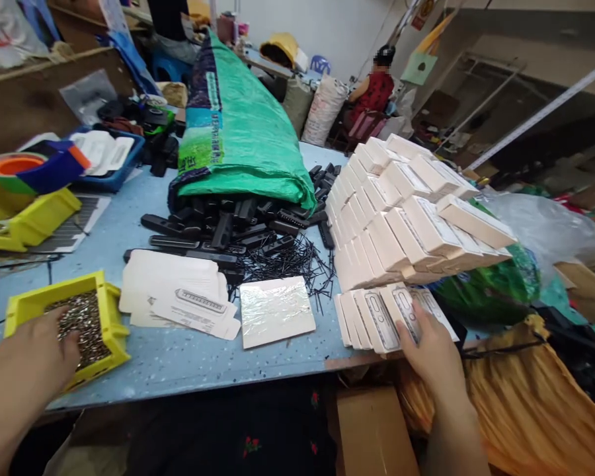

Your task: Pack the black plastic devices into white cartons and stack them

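My left hand (34, 350) is over a yellow bin (114, 324) of small metal screws (86, 320), thumb and forefinger apart at the heap. No screw shows between them. My right hand (434, 344) closes around a narrow white printed box (401, 307), standing in a short row at the table's front right. Between the hands lie flat unfolded cartons (173, 284) with a printed drawing. Beside them is a shiny, film-covered pale block (277, 314).
Boxes are stacked (377, 225) high behind the row. A green woven sack (252, 125) spills black plastic parts (223, 228) near thin black pins (297, 264). Tape rolls (34, 165) and another yellow bin (34, 218) stand left. A person (374, 86) sits behind.
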Demonstrator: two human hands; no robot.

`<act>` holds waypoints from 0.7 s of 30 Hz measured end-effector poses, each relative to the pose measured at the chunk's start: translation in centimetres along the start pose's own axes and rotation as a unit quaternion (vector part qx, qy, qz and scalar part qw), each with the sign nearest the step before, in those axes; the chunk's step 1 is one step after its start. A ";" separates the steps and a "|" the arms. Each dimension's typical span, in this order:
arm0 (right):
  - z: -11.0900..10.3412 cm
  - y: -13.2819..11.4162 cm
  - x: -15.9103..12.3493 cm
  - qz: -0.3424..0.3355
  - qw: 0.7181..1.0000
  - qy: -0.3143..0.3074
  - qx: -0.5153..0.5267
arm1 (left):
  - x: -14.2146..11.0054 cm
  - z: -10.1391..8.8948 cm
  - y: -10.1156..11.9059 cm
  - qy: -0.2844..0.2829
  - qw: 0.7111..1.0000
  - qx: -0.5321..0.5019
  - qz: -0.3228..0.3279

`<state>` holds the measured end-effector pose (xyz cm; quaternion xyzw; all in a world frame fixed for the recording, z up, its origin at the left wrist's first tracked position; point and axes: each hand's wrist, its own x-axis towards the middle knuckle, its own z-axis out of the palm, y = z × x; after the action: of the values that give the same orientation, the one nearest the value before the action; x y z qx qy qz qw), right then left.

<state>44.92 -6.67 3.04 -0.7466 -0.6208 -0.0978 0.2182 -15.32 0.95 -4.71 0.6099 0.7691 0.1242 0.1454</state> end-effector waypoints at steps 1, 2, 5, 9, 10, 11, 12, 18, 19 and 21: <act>0.2 0.2 0.5 -0.004 1.000 0.023 -0.016 | 0.2 0.3 -1.1 -0.018 0.998 0.047 0.033; 0.9 -0.6 0.8 -0.012 0.999 0.052 -0.005 | 0.3 0.7 -1.9 -0.026 0.994 0.085 0.061; 5.1 -7.6 2.0 -0.048 0.980 0.078 0.177 | 0.4 1.5 -2.1 -0.051 0.992 0.095 0.063; 14.2 -20.6 6.0 -0.048 0.865 -0.215 0.451 | 0.2 0.6 -0.1 -0.061 0.996 0.055 0.018; 16.5 -23.5 7.5 -0.013 0.847 -0.237 0.476 | 0.1 0.2 0.3 -0.046 0.998 0.049 0.021; 18.4 -26.1 9.0 0.020 0.844 -0.239 0.480 | -0.1 -0.1 0.7 -0.027 0.998 0.043 0.025; 20.0 -28.4 10.5 0.049 0.851 -0.238 0.466 | -0.2 -0.4 0.9 -0.011 0.999 0.034 0.030; 21.9 -32.7 14.1 0.126 0.841 -0.271 0.451 | -1.6 -1.4 1.1 0.093 0.987 -0.124 -0.038; 21.3 -31.9 13.3 0.109 0.819 -0.266 0.496 | -2.0 -1.3 1.4 0.102 0.974 -0.189 -0.076; 20.0 -29.6 10.4 0.083 0.737 -0.274 0.612 | -3.1 -0.5 2.7 0.089 0.915 -0.364 -0.147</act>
<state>15.87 15.45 -4.31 -0.4948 -0.5156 0.5308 0.4556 -12.48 -1.44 -3.01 0.3810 0.7613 0.4265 0.3055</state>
